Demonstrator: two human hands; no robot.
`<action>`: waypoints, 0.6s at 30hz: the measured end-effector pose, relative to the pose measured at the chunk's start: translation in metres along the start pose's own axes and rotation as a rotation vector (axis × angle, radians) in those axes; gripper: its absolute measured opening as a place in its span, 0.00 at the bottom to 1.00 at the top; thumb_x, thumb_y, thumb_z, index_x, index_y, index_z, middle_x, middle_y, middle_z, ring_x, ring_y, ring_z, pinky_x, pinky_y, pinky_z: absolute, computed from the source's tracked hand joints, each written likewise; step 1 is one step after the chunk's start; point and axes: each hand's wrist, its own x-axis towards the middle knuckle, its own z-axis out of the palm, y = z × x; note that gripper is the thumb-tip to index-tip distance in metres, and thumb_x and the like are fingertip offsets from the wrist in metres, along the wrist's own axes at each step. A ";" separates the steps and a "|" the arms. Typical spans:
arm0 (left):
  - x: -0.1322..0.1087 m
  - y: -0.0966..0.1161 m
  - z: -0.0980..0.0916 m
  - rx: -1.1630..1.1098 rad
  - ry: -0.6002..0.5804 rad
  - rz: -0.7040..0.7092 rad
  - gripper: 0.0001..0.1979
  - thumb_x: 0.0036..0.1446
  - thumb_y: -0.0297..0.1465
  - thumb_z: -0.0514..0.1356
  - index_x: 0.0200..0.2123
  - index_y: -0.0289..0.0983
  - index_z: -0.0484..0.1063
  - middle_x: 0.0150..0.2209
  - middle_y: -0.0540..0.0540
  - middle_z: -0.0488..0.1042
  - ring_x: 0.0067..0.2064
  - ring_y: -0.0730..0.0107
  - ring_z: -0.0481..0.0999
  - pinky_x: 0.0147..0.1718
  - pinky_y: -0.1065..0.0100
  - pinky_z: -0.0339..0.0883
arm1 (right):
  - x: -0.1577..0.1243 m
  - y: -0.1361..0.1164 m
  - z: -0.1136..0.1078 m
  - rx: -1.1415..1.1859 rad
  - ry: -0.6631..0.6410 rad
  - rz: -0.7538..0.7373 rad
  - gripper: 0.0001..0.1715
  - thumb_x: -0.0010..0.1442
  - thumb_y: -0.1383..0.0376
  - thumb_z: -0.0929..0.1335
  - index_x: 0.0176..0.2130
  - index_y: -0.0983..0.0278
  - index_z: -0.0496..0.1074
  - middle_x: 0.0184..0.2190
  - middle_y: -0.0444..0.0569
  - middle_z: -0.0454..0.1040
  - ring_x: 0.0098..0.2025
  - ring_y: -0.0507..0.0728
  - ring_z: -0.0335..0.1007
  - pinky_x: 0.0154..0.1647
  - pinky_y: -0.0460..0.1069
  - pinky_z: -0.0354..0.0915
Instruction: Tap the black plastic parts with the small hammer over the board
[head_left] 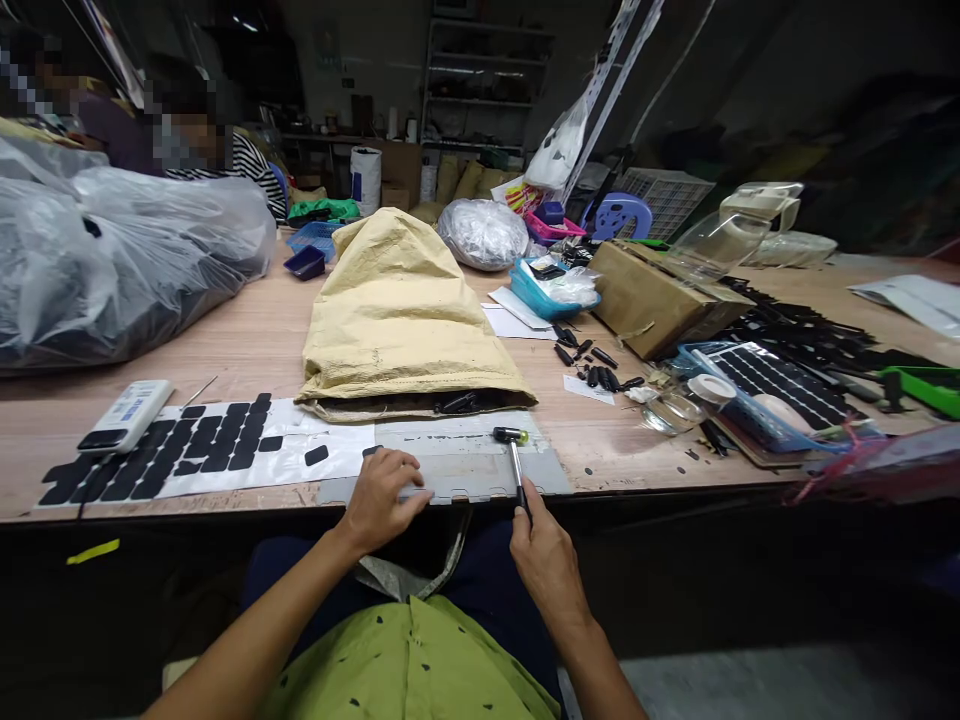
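In my right hand (551,560) is a small mallet (517,472). Its head is black on one end and yellow-green on the other, above the grey board (442,470) at the table's front edge. My left hand (382,497) rests over the same board's left part, fingers bent and apart, with nothing visible in it. Just beyond its knuckles shows a small black piece (371,451), partly hidden. A white sheet (292,445) to the left bears rows of black rounded stickers (217,445). Behind the board lies a tan sack (412,330), its mouth toward me, with black parts (457,403) inside.
A white handheld device (127,415) sits at the left, before a large filled plastic bag (135,260). To the right are loose black parts (600,375), a cardboard box (652,300), a blue basket (555,290) and a clear jar (675,408). A person (217,150) sits across the table.
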 end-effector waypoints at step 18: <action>0.131 0.001 0.012 0.069 -0.120 -0.654 0.07 0.49 0.34 0.63 0.29 0.38 0.79 0.35 0.42 0.80 0.38 0.57 0.77 0.32 0.66 0.62 | -0.001 0.003 0.003 0.006 0.048 -0.042 0.31 0.66 0.63 0.56 0.65 0.67 0.63 0.51 0.58 0.75 0.51 0.61 0.74 0.51 0.52 0.69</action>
